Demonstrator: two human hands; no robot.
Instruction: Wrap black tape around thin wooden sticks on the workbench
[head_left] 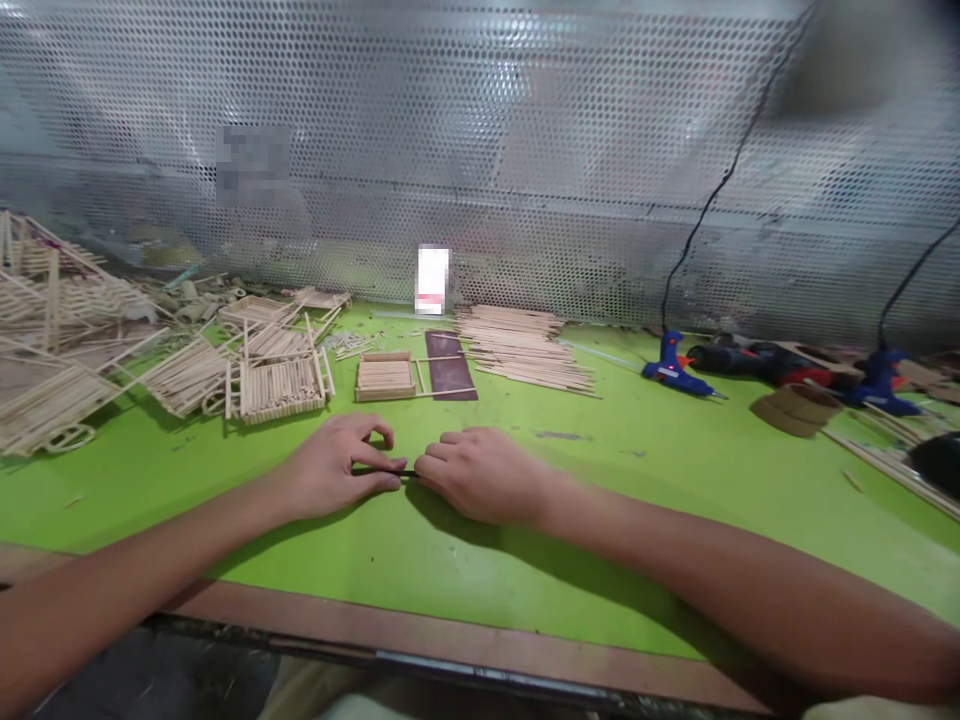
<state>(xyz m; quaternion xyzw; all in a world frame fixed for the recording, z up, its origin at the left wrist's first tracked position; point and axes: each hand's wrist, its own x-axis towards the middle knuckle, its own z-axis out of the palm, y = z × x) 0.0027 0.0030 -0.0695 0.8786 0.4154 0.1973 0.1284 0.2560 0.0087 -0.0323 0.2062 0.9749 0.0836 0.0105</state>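
Between my two hands runs a thin dark strip (408,474), just above the green tabletop; only a short piece of it shows. My left hand (328,467) pinches its left part between thumb and finger, the other fingers curled. My right hand (486,476) is closed round the other end, knuckles up, so that end is hidden. Just beyond them lies a small wooden stick frame (385,377) with two sticks reaching right over a dark brown rectangular piece (456,376). A pile of thin wooden sticks (517,345) is spread behind my right hand.
Several stick-built pieces (277,385) crowd the left side of the green table (360,560). A blue glue gun (679,368) with a black cord stands at right, near a brown tape roll (796,408) and a second blue glue gun (887,380). A perforated metal screen (570,180) closes the back.
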